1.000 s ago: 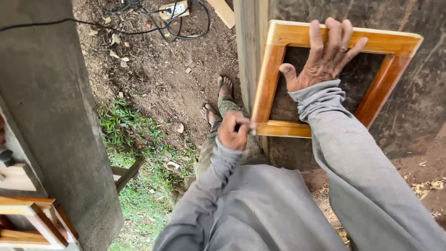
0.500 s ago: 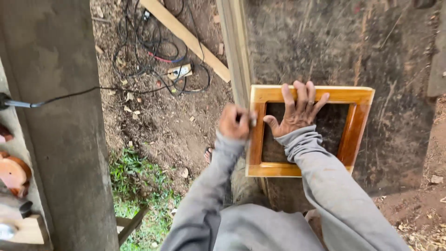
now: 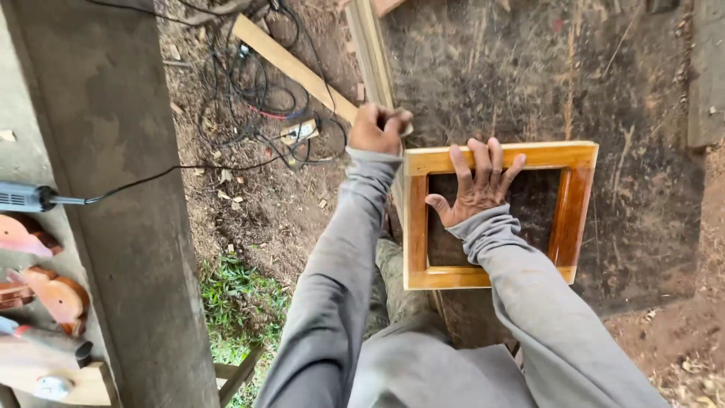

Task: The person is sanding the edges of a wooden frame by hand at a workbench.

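A small varnished wooden frame (image 3: 572, 205) lies flat on a dark, stained board (image 3: 627, 98). My right hand (image 3: 476, 185) is spread open on the frame, fingers resting over its top rail and palm inside the opening. My left hand (image 3: 380, 129) is closed in a fist just past the frame's upper left corner, apparently gripping something small that I cannot make out. Both arms wear grey sleeves.
A thick grey post (image 3: 113, 189) stands at the left. Tangled black cables (image 3: 257, 98) and a long wooden plank (image 3: 294, 68) lie on the dirt beyond. A power tool (image 3: 23, 198) and reddish wooden pieces (image 3: 53, 291) sit at the far left. Grass (image 3: 238, 302) grows below.
The view has shifted, so the frame now sits lower and further right. My left hand has moved from the frame's lower left corner up along its left side to the upper left corner. My right hand stays on the frame.
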